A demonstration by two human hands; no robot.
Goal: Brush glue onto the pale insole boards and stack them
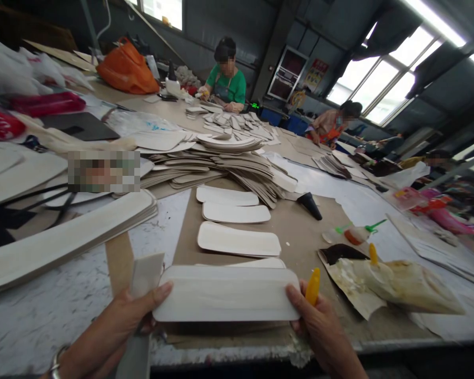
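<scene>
Right hand holds white panel over cluttered workshop table.

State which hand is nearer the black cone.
Right. The right hand, at the right end of the white panel, is on the near side of the black cone; the left hand, at the panel's left end, is farther off, leftward.

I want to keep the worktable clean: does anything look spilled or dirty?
Yes. The cream pouch at the right is crumpled and smeared with pale residue. A small pale blob sits on the brown sheet beyond the held white panel, possibly a stray drip.
</scene>
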